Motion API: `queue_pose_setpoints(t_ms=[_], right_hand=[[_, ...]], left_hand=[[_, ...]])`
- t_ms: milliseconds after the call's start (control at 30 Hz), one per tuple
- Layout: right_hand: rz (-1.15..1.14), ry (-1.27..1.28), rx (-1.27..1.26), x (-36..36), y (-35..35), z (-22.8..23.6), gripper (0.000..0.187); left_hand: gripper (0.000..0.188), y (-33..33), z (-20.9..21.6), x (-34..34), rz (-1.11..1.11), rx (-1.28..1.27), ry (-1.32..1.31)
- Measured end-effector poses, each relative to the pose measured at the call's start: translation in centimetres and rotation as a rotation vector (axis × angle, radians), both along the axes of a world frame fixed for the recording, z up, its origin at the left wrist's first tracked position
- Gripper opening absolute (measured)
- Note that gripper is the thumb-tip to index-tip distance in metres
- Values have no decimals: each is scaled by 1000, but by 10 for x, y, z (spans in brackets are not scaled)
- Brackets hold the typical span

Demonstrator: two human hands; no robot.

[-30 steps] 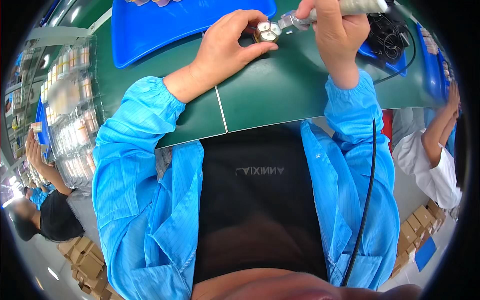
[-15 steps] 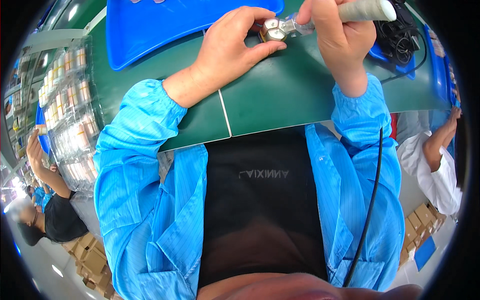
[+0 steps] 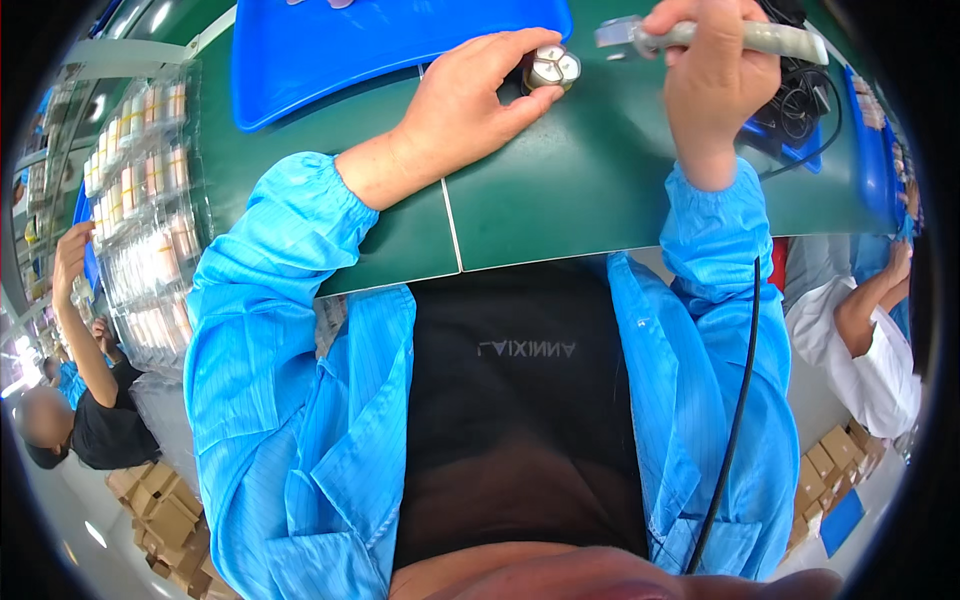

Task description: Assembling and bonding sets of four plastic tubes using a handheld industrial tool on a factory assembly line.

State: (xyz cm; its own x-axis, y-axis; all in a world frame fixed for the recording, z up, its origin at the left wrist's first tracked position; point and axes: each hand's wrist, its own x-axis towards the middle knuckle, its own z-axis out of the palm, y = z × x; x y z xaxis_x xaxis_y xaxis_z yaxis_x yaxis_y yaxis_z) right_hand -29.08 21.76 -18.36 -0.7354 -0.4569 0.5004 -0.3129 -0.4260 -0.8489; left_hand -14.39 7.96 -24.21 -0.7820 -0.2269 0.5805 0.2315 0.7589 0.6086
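My left hand (image 3: 455,105) curls its thumb and forefinger around a short bundle of three cylindrical cells (image 3: 553,68), which stands on the green table with its round white ends facing up. To the right, my right hand (image 3: 720,95) grips a pale grey, stick-shaped hand tool (image 3: 790,40) above the table. The tool lies nearly level, and its flat, shiny, partly see-through head (image 3: 617,34) points left toward the cells, apart from them. I cannot make out what kind of tool it is.
A blue tray (image 3: 340,75) lies beyond my left hand on the green table (image 3: 570,190). Coiled black cables (image 3: 800,100) rest right of my right hand. Clear packs of wrapped cylinders (image 3: 140,190) stand at far left. Co-workers sit on both sides, near cardboard boxes (image 3: 165,510).
My right hand has moved the tool off the cells and to the right, turning it more level. The left hand keeps its hold on the cells.
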Motion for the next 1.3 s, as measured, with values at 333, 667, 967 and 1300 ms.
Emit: queue_pose_setpoints(t_ms=[333,667,967,1300], right_hand=[[-139,584,193,-25,-14,-41,23],[-187,688,187,-16,-27,-40,25],[-110,649,293,-7,-21,-47,27],[-79,796,282,1,-13,-41,25]], left_hand=[[40,-15,23,-1,-397,1262,-269],[34,-53,60,29,-512,1453,-142],[45,-74,99,60,30,945,-241],[30,-205,194,217,852,-117,-155]])
